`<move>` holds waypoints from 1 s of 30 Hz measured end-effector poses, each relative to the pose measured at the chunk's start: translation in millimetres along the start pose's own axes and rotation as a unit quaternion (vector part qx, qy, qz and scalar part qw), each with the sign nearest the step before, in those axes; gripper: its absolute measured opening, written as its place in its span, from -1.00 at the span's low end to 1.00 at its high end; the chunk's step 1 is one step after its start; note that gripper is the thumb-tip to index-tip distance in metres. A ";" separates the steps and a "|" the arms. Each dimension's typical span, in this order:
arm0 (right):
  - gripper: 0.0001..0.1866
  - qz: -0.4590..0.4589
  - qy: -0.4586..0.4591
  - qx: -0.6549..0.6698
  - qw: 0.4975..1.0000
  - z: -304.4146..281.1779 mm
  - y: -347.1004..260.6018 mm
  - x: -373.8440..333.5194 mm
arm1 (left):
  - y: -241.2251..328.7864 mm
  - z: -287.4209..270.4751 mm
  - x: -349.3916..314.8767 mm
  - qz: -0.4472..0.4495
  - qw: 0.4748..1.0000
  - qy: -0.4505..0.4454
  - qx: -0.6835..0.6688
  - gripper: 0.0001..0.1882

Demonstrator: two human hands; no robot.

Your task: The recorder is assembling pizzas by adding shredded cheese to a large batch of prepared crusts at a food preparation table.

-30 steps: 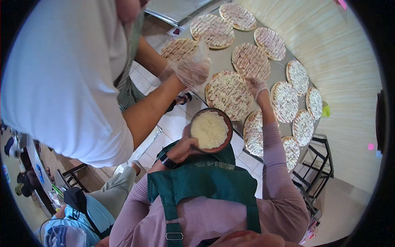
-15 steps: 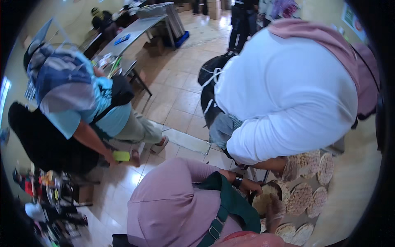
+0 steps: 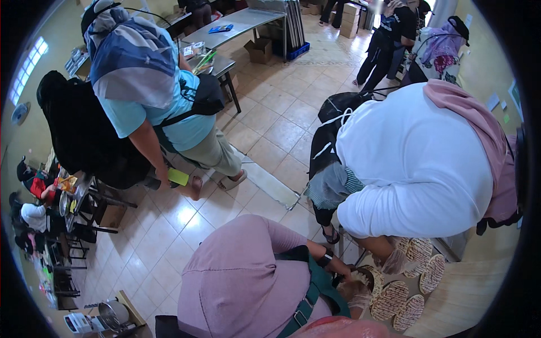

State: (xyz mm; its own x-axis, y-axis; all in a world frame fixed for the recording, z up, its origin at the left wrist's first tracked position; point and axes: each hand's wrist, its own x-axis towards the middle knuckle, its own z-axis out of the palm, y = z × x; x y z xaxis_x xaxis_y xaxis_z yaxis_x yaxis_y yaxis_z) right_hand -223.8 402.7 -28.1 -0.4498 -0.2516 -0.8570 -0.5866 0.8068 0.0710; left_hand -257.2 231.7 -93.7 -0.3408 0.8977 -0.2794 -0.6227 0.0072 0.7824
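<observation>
Near the lower right, my left hand (image 3: 345, 274), with a dark band at the wrist, has its fingers on the rim of a dark bowl (image 3: 368, 276). My right hand (image 3: 355, 293), in a clear plastic glove, is curled at the bowl; what its fingers hold is hidden. Beside the bowl lie several round, flat, pale crackers (image 3: 389, 300) with brown streaks. My lavender sleeve (image 3: 242, 276) and green apron strap (image 3: 304, 310) fill the lower middle.
Across from me a co-worker in white (image 3: 411, 163) bends over the crackers with a gloved hand (image 3: 398, 262). A person in light blue (image 3: 152, 73) carries a yellow-green object (image 3: 178, 177). Behind are a metal table (image 3: 248, 22) and cardboard box (image 3: 258, 50); a pot (image 3: 114, 312) stands lower left.
My view has shifted, so the room appears lower and further right. My gloved hand is now closer to my left hand and covers more of the bowl. The person in light blue stands more upright.
</observation>
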 end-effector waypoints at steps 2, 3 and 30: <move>-0.32 0.018 0.093 0.099 0.991 -4.8 -8.1 -10.3 | -4.2 0.7 -9.4 0.011 0.999 0.025 -0.019 -0.81; -0.32 0.032 0.137 0.155 0.978 -5.5 -12.8 -15.6 | -6.3 1.5 -13.4 0.011 0.999 0.031 -0.026 -0.81; -0.70 0.218 0.436 0.689 0.536 81.1 31.3 -85.6 | 60.5 61.1 106.7 -0.289 0.955 -0.061 0.022 -0.10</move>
State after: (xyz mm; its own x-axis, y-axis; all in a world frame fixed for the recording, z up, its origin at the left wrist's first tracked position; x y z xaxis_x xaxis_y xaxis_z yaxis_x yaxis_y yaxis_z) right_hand -149.1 492.8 6.1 -0.8382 0.4519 -0.3053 0.4871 0.3684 -0.7919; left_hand -288.2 354.8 -42.1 0.1366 0.7827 -0.6073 -0.6511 0.5329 0.5404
